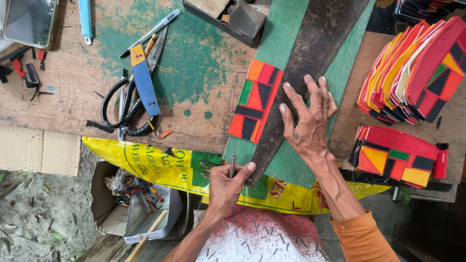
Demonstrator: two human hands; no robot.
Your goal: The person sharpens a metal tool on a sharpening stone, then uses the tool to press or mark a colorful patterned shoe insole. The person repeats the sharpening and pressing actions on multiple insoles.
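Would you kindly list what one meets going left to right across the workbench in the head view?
Black-handled scissors → blue-handled tool → patchwork strip → dark saw blade → right hand pressing the blade → stacks of colourful patchwork pieces. Nearer the person, the left hand grips a thin metal tool.

Rusty matt metal saw blade, worn painted wooden bench, stitched cloth strip

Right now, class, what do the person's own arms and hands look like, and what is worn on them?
The right arm wears an orange sleeve ending short of the wrist. The left arm shows no sleeve. The left hand and the right hand wear no gloves, and no rings or watch show.
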